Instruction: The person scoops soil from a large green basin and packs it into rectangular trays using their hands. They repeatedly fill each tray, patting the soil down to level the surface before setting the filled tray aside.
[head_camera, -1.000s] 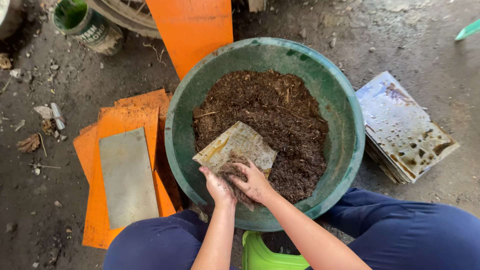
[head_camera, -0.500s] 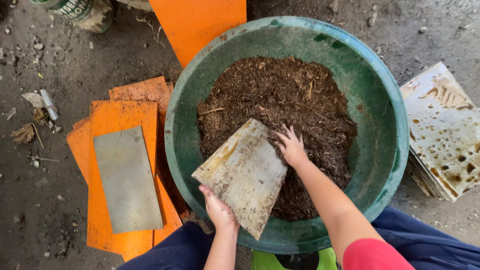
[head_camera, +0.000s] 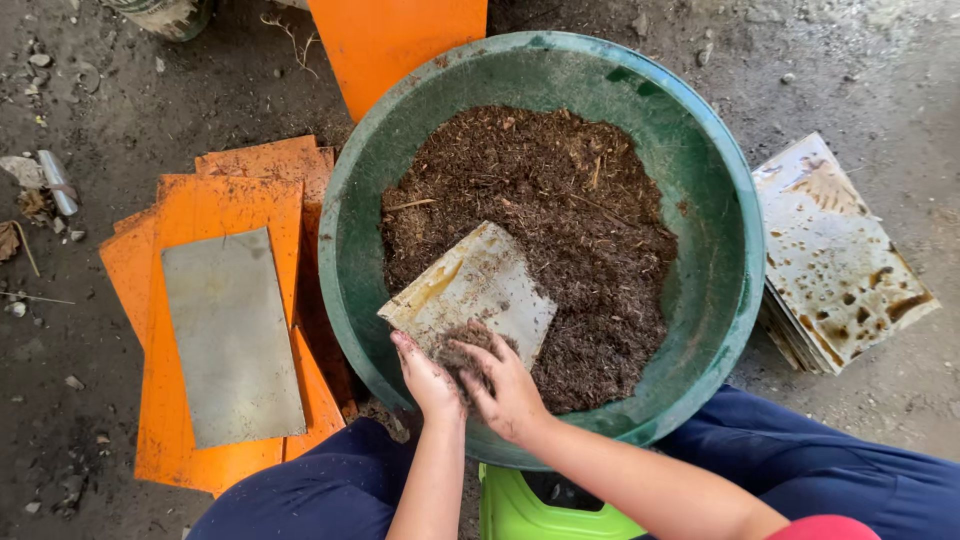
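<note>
Holding the near end of a flat metal plate (head_camera: 470, 292), our left hand (head_camera: 428, 375) and right hand (head_camera: 508, 392) sit close side by side at the near side of the big green tub (head_camera: 735, 250). Our left hand is curled on the plate's near left corner. Our right hand is half closed, fingers bent over a small clump of brown dirt (head_camera: 462, 352) that lies on the plate's near edge. We cannot see if the fingers pinch the plate as well.

The plate lies tilted on top of the brown dirt pile (head_camera: 570, 210) that fills the tub. Its far end points to the far right.

To do this bit well, we think we should keep the plate steady with our left hand so it does not slide down into the pile. We should rub the dirt with soft, even strokes, and keep it all over the tub so bits fall back inside and not on our blue trousers (head_camera: 300, 500).

Left of the tub, a grey metal plate (head_camera: 232, 335) lies on a stack of orange boards (head_camera: 215, 205). Another orange board (head_camera: 400, 40) stands at the far side. On the right, a pile of spotty stained plates (head_camera: 835, 250) rests on the dusty ground. A green stool (head_camera: 520, 510) peeks out just under us.
</note>
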